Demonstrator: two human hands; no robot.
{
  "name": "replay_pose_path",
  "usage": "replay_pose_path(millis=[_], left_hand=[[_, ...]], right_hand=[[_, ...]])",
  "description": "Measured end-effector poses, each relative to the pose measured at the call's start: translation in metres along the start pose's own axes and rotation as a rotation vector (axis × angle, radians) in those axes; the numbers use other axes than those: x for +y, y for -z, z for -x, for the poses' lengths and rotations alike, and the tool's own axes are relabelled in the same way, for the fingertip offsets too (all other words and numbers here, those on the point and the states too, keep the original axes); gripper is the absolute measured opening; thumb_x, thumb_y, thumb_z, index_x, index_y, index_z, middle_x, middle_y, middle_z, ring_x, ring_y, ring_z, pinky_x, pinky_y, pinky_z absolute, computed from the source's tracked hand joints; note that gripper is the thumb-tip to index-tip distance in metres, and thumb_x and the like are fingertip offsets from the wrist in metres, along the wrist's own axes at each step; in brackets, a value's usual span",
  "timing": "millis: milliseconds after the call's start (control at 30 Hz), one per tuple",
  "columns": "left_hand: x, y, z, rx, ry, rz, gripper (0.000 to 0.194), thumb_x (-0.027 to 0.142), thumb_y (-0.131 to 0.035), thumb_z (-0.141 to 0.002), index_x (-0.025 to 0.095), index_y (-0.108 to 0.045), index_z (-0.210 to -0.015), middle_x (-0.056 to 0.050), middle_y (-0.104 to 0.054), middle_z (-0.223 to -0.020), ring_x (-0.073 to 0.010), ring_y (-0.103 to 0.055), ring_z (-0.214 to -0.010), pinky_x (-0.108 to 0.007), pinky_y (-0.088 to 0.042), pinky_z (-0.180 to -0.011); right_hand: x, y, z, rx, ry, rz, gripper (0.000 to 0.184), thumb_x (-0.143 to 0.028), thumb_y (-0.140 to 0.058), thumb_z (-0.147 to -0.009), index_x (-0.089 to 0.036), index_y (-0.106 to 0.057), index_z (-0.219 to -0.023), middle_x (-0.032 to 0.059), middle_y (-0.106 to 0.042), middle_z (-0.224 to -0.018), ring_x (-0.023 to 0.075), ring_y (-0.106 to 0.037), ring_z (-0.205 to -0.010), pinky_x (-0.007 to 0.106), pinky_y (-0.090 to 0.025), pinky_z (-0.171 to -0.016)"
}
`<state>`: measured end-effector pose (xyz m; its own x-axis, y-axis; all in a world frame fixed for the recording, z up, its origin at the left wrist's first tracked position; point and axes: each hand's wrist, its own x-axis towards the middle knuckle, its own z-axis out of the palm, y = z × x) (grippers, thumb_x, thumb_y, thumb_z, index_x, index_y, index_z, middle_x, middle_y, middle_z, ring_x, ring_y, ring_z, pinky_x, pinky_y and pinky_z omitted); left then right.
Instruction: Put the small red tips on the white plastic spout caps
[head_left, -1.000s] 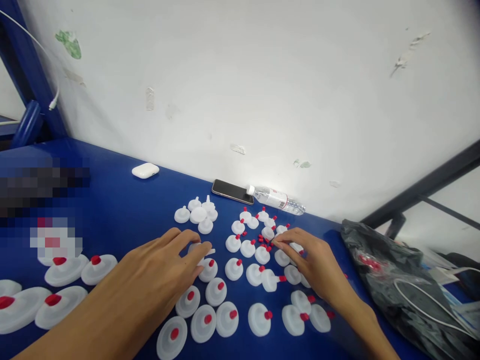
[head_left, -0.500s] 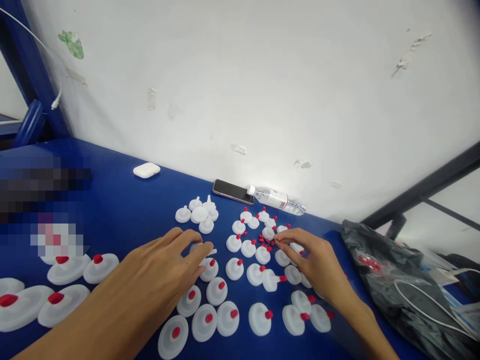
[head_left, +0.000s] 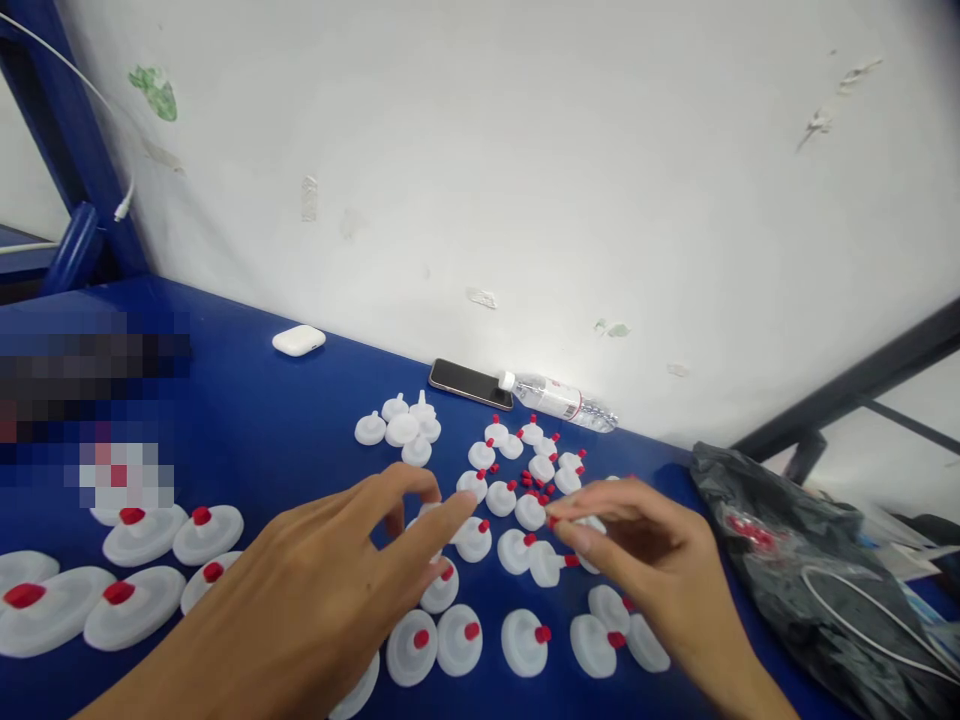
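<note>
My left hand (head_left: 360, 575) is over the middle of the blue table, its fingers curled around a white plastic disc with a spout (head_left: 430, 508). Most of that disc is hidden behind the fingers. To its right, my right hand (head_left: 645, 560) pinches a small red cap (head_left: 553, 522) between thumb and fingertips. Under and around both hands lie several white discs whose spouts wear red caps, such as one nearby disc (head_left: 517, 552). A small pile of loose red caps (head_left: 536, 483) is just beyond the right fingertips. Farther back sits a cluster of uncapped white discs (head_left: 402, 430).
Along the wall lie a phone (head_left: 471, 384) and a clear water bottle (head_left: 559, 398). A white earbud case (head_left: 298, 341) rests at the back left. On the right is a black plastic bag (head_left: 780, 570) with a white cable over it. More capped discs (head_left: 144, 535) lie at left.
Both hands have come nearer to each other. My right hand has drawn back from the loose caps with a red cap; my left hand has shifted right.
</note>
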<state>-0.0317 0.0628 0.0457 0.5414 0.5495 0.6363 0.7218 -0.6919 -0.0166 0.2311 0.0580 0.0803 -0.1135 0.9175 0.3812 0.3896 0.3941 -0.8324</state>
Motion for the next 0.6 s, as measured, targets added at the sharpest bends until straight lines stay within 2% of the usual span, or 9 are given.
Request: replay_pose_path(millis=[100, 200, 333, 433, 600], left_hand=[[0.008, -0.006, 0.010, 0.026, -0.005, -0.005, 0.051, 0.018, -0.038, -0.095, 0.033, -0.043, -0.144, 0.000, -0.075, -0.117, -0.0211, -0.075, -0.093, -0.034, -0.065, -0.062], [0.017, -0.010, 0.017, 0.040, 0.034, -0.005, 0.055, 0.023, -0.041, -0.096, 0.042, -0.034, -0.147, 0.005, -0.073, -0.122, -0.0163, -0.075, -0.093, -0.030, -0.063, -0.076], [0.025, -0.007, 0.016, 0.054, 0.054, 0.027, 0.053, 0.029, -0.045, -0.096, 0.046, -0.036, -0.145, 0.010, -0.075, -0.118, -0.0136, -0.075, -0.088, -0.025, -0.060, -0.081], [0.029, -0.003, 0.012, 0.059, 0.114, 0.063, 0.054, 0.026, -0.046, -0.096, 0.052, -0.038, -0.143, 0.014, -0.075, -0.115, -0.0119, -0.075, -0.086, -0.023, -0.057, -0.085], [0.027, -0.002, 0.007, 0.075, 0.139, 0.123, 0.048, 0.024, -0.044, -0.095, 0.048, -0.048, -0.137, 0.012, -0.076, -0.114, -0.0118, -0.075, -0.086, -0.021, -0.057, -0.073]], right_hand=[[-0.009, -0.011, 0.006, -0.117, -0.028, -0.156, 0.021, -0.015, -0.081, -0.076, -0.034, -0.078, -0.087, -0.0038, -0.081, -0.082, 0.0162, -0.076, -0.078, 0.021, -0.063, -0.071], [-0.011, -0.018, 0.012, -0.207, -0.068, -0.215, 0.026, -0.012, -0.079, -0.077, -0.036, -0.079, -0.087, -0.0052, -0.081, -0.084, 0.0192, -0.078, -0.079, 0.023, -0.064, -0.071], [-0.009, -0.021, 0.015, -0.219, -0.106, -0.277, 0.028, -0.012, -0.079, -0.076, -0.038, -0.079, -0.085, -0.0074, -0.081, -0.085, 0.0202, -0.078, -0.080, 0.025, -0.064, -0.075], [-0.007, -0.021, 0.015, -0.223, -0.119, -0.332, 0.029, -0.010, -0.080, -0.075, -0.037, -0.079, -0.084, -0.0065, -0.081, -0.084, 0.0186, -0.078, -0.079, 0.023, -0.064, -0.074], [-0.006, -0.020, 0.015, -0.230, -0.160, -0.435, 0.030, -0.008, -0.081, -0.073, -0.035, -0.079, -0.084, -0.0044, -0.082, -0.086, 0.0183, -0.078, -0.080, 0.021, -0.064, -0.068]])
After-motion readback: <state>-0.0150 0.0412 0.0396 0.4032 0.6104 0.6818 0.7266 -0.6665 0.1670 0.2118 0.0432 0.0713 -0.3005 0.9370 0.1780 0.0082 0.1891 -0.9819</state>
